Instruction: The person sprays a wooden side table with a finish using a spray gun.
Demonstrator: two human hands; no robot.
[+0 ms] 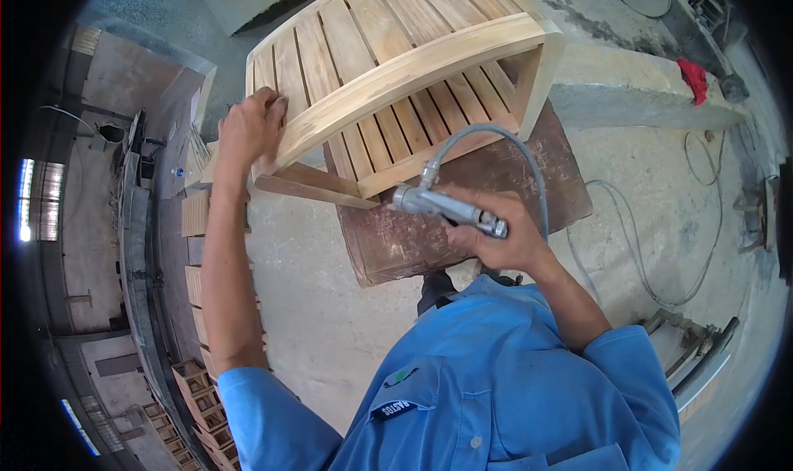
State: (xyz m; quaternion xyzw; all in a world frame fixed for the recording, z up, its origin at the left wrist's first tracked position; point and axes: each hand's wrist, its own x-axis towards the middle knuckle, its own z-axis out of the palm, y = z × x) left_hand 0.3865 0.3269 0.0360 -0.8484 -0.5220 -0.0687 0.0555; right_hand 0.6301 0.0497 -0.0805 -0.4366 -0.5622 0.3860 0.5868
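Observation:
A slatted wooden piece of furniture (363, 111) stands tilted on a worn brown board (388, 252). My left hand (252, 128) is at its left corner, with bent fingers on the edge of the frame. In my right hand (500, 223) is a metal air tool (450, 208), gripped around its body, with its head toward the left. A grey hose (529, 157) loops from the tool over the board's right part. The tool is just below the front rail of the furniture and apart from it.
More hose (640, 277) lies curled on the floor at the right. A red cloth (693, 82) hangs on a concrete ledge (628, 87). Stacked wooden pieces (202, 401) stand at the lower left. A metal stand (686, 347) is at the lower right.

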